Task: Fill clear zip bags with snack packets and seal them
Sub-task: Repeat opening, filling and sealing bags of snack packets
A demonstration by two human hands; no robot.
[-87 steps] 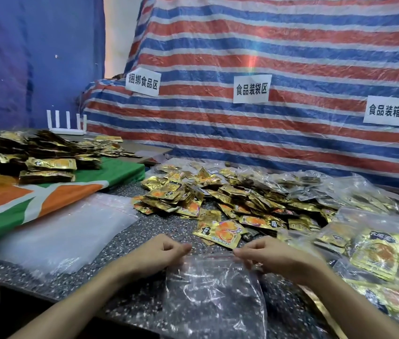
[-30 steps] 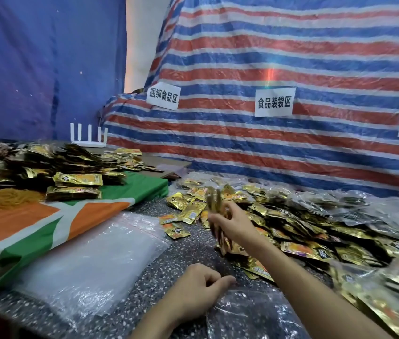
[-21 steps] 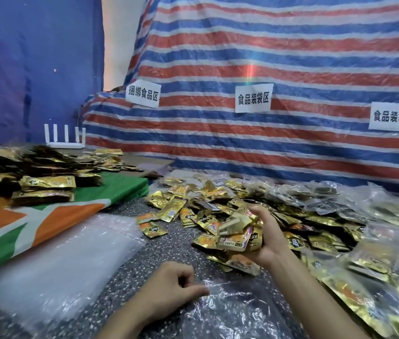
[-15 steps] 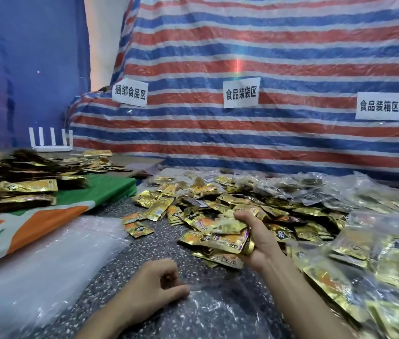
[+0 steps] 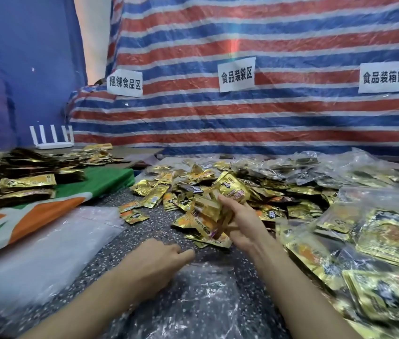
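The right hand (image 5: 240, 223) was clamped on a fanned bunch of gold snack packets (image 5: 214, 211), fingers curled round them and thumb across the top, just above the near edge of the loose heap of packets (image 5: 254, 189) spread over the speckled tabletop (image 5: 154, 223). The left hand (image 5: 161, 261) sat lower and nearer the person. Its fingers were curled at the upper left corner of an empty clear zip bag (image 5: 201, 299) that lay flat on the tabletop, and they seemed to pinch the lip of the mouth, though the hand itself hid the exact contact. The two hands were apart, the bunch poised just beyond the bag's mouth.

The packets looked light, thin and glossy. A handful of them would probably slide against one another and splay, so a firm squeeze across the middle of the stack seemed the safest hold. The bag was soft, crinkled film with no stiffness of its own. Its mouth would likely fall closed unless one lip was lifted, and the zip strip along the top edge was the place to grip it.

Filled bags (image 5: 377, 233) lay heaped to the right, and a stack of empty bags (image 5: 46, 250) lay to the left beside a green and orange cloth (image 5: 54, 209).
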